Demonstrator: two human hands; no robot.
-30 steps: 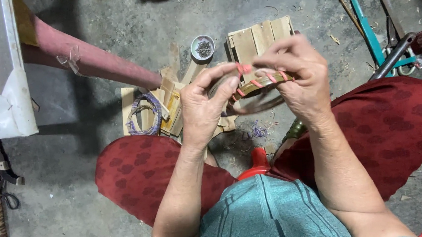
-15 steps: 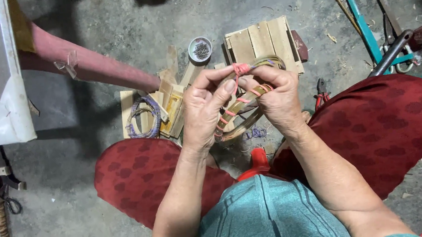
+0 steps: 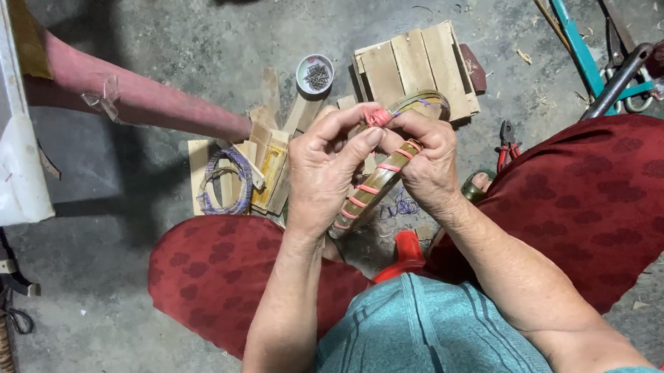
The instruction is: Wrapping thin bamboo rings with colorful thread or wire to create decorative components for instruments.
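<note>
Hands pinch curved bamboo hoop wrapped in pink cord.

Soft, even daylight is falling across the concrete floor, moderately bright, with no glare showing anywhere. A broad dim shadow is lying on the floor at the left beside the pink post. Focus is holding sharp at the centre, while the frame's edges are bending slightly outward.
</note>
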